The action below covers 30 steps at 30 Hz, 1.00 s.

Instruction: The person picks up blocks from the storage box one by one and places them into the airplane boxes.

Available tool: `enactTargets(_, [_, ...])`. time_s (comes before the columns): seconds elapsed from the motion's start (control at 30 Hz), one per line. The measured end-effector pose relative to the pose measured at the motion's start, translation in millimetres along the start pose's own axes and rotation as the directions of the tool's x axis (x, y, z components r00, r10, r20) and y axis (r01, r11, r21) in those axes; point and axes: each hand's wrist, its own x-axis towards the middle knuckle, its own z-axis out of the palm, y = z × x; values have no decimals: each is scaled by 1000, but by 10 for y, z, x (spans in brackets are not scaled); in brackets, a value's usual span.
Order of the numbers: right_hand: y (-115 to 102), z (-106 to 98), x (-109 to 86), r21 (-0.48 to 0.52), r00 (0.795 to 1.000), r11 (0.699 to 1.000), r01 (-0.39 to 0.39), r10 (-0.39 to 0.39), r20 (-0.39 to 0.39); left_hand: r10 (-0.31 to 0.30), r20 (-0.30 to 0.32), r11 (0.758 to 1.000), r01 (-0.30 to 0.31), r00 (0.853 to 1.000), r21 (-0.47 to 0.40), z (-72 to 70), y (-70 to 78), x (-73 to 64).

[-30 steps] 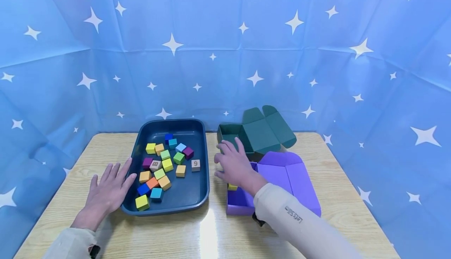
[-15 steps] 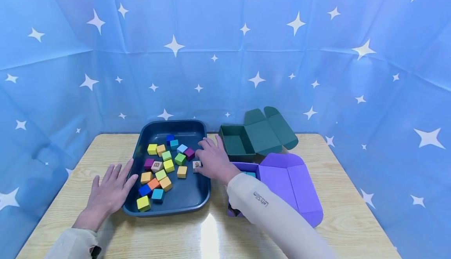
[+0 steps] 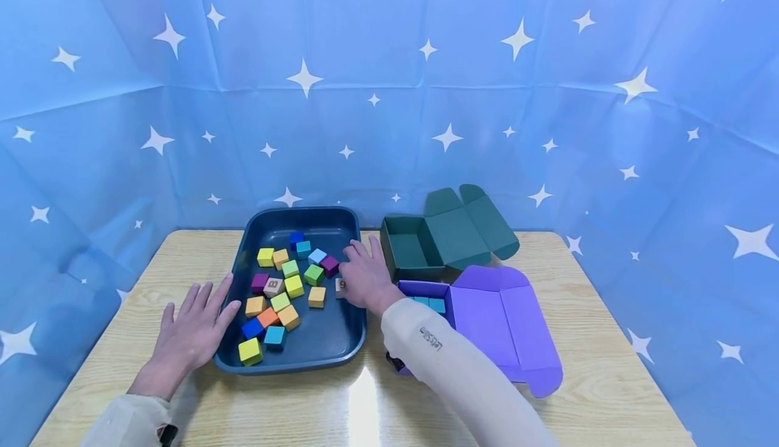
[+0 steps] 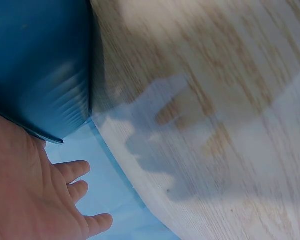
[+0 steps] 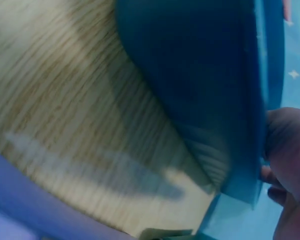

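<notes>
Roughly 20 blocks (image 3: 294, 287) lie loose in the tray (image 3: 328, 339), so the sorting-out looks well short of done. Right of the tray, the purple box (image 3: 404, 283) holds at least 2 teal blocks (image 3: 437, 305); the sleeve hides the rest of its inside, so I cannot tell the full count. Behind it, also right of the tray, stands the green box (image 3: 459, 237); both lids are open. The right hand (image 3: 368, 281) reaches over the tray's right rim with bent fingers at the number block (image 3: 339, 289), which it partly covers; I cannot tell whether they pinch it. The left hand (image 3: 191, 335) lies at the tray's left edge, fingers straight and spread wide, holding nothing. Judging by these pictures, most blocks are yet to leave the tray.
</notes>
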Motion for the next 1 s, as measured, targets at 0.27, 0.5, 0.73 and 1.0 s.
enactTargets(0.27, [-43, 74, 70, -26, 999, 1000, 1, 0, 38, -2, -6, 1000, 2, 1000, 1, 4, -3, 6])
enactTargets(0.5, [-77, 103, 109, -52, 998, 999, 4, -1, 60, -4, -9, 1000, 4, 1000, -2, 3, 3, 2])
enactTargets(0.73, [-77, 126, 126, -73, 997, 997, 0, 6, 74, 0, -10, 1000, 0, 1000, 2, 11, 12, 8])
enactTargets(1.0, [-86, 101, 140, -30, 999, 1000, 6, -5, 52, -5, -5, 1000, 5, 1000, 4, 10, 4, 4])
